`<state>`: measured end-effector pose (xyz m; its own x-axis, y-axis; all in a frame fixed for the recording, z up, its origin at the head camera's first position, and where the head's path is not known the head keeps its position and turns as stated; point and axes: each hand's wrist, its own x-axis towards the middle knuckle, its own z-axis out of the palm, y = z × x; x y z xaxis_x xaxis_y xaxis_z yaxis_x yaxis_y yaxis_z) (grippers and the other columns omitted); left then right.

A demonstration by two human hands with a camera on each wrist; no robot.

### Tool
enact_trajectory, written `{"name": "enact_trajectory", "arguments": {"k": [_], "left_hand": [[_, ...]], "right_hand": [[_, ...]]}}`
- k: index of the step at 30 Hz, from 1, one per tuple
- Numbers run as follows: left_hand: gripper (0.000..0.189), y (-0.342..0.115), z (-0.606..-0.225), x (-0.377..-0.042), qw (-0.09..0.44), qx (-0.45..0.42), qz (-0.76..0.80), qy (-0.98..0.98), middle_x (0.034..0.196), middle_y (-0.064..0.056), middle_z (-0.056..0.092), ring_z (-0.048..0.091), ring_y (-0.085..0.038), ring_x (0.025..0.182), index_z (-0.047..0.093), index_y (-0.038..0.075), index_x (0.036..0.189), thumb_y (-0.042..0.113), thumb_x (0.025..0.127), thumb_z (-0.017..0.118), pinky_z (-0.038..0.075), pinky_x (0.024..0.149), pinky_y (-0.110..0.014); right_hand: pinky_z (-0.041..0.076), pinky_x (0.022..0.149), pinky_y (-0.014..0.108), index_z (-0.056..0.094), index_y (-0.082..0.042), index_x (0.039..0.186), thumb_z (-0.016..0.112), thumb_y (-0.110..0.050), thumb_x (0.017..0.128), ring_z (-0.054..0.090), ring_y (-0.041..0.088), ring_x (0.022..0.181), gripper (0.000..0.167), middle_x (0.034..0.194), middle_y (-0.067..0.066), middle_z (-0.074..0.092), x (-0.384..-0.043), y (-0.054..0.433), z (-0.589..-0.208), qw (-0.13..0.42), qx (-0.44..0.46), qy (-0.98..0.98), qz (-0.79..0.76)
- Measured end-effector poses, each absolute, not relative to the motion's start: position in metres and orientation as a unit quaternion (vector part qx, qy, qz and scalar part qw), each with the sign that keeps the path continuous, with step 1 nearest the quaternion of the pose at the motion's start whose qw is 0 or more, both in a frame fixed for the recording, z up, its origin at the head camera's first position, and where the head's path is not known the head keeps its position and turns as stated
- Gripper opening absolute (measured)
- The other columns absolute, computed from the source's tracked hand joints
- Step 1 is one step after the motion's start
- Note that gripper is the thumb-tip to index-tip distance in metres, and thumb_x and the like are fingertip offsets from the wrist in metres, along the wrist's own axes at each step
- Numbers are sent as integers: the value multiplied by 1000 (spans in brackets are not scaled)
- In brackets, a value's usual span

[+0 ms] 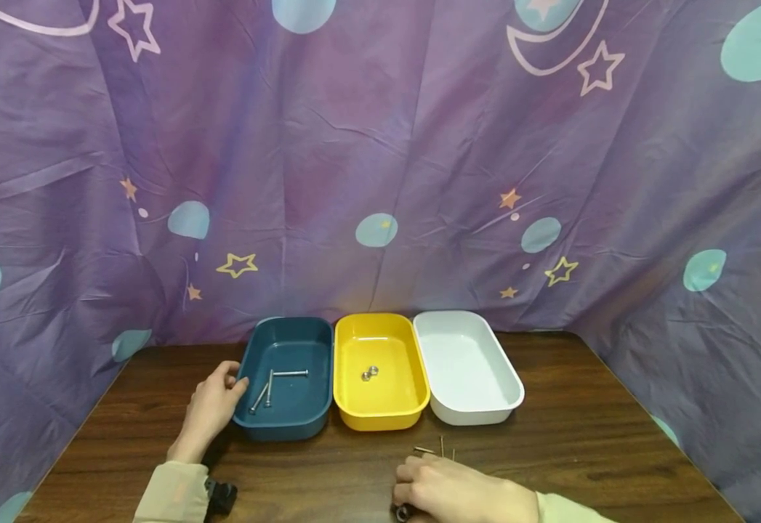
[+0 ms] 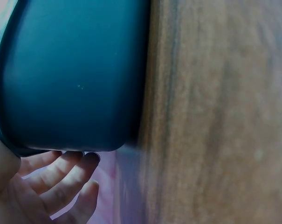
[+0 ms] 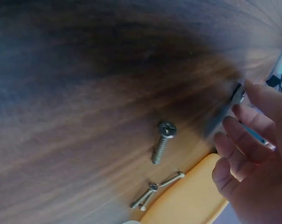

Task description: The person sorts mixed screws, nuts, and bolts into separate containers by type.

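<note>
My left hand (image 1: pixel 213 396) holds the left side of a dark blue tray (image 1: pixel 288 430), thumb at the rim. In the left wrist view the fingers curl against the outer wall of the blue tray (image 2: pixel 75 84). Three long silver bolts (image 1: pixel 291 373) lie inside it. Low over the table's front, my right hand (image 1: pixel 455 490) pinches a nut (image 1: pixel 403 513) between thumb and index finger. The nut (image 3: pixel 238 94) shows partly at the fingertips in the right wrist view. Several brass-coloured screws (image 1: pixel 424 449) lie just beyond that hand; one screw (image 3: pixel 161 140) stands on its own, head toward the camera.
A yellow tray (image 1: pixel 380 421) with two nuts (image 1: pixel 370 373) stands against the blue one. To its right is a white tray (image 1: pixel 472 416). All are on a dark wooden table (image 1: pixel 583 436), with a purple patterned cloth (image 1: pixel 354 145) hanging behind and at both sides.
</note>
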<state>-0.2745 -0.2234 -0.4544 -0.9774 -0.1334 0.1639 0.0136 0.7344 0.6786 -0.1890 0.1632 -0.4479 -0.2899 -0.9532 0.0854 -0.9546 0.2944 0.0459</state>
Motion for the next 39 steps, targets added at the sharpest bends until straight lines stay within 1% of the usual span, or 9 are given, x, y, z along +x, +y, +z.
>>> {"name": "enact_trajectory", "arguments": {"k": [3, 8, 13, 17, 22, 29, 35, 39], "left_hand": [[39, -223, -455, -274, 99, 33, -363, -926, 107, -20, 66, 62, -40, 96, 53, 2, 129, 21, 96, 60, 44, 75, -55], [38, -223, -455, -274, 102, 34, -363, -926, 108, -20, 65, 61, -41, 97, 53, 3, 128, 20, 95, 60, 44, 75, -55], [37, -224, -456, -275, 105, 35, -362, -926, 107, -18, 66, 62, -40, 96, 54, 4, 128, 21, 95, 59, 45, 74, -55], [37, -224, -457, -275, 106, 32, -361, -926, 106, -17, 66, 62, -39, 95, 54, 4, 127, 21, 95, 59, 45, 73, -54], [36, -223, -456, -274, 109, 30, -363, -925, 106, -18, 66, 62, -38, 95, 54, 5, 127, 20, 95, 59, 45, 73, -54], [37, -223, -454, -273, 104, 29, -364, -925, 108, -19, 65, 62, -40, 96, 54, 4, 128, 21, 96, 59, 45, 74, -55], [37, -223, -454, -273, 103, 31, -364, -925, 108, -19, 65, 61, -41, 96, 54, 4, 128, 21, 96, 59, 44, 74, -56], [37, -223, -455, -274, 105, 32, -363, -925, 107, -19, 66, 62, -41, 96, 54, 4, 128, 21, 95, 59, 45, 74, -55]], "right_hand": [[36, 68, 13, 67, -26, 89, 72, -28, 86, 47, -3, 80, 7, 84, -19, 50, -189, 164, -450, 51, 596, -801, 5], [37, 68, 12, 67, -26, 93, 71, -26, 87, 48, -5, 81, 7, 87, -19, 52, -189, 164, -451, 30, 590, -807, 20], [38, 69, 11, 66, -26, 92, 73, -23, 85, 48, -6, 82, 10, 88, -19, 52, -190, 162, -452, 16, 579, -815, 28], [37, 67, 11, 63, -26, 91, 73, -24, 84, 47, -5, 80, 12, 85, -19, 50, -190, 160, -453, 11, 574, -819, 22], [38, 67, 12, 61, -25, 90, 73, -26, 85, 48, -3, 79, 12, 83, -18, 49, -191, 159, -454, 18, 580, -815, 3], [39, 69, 13, 61, -25, 92, 71, -28, 88, 47, -4, 80, 11, 85, -18, 49, -192, 158, -453, 0, 578, -816, 4], [41, 71, 13, 61, -23, 94, 69, -29, 91, 49, -4, 81, 11, 87, -17, 49, -192, 156, -446, 27, 584, -811, 8], [42, 71, 16, 61, -21, 93, 70, -29, 91, 50, -2, 80, 12, 85, -15, 49, -198, 153, -435, 67, 577, -814, -3]]}}
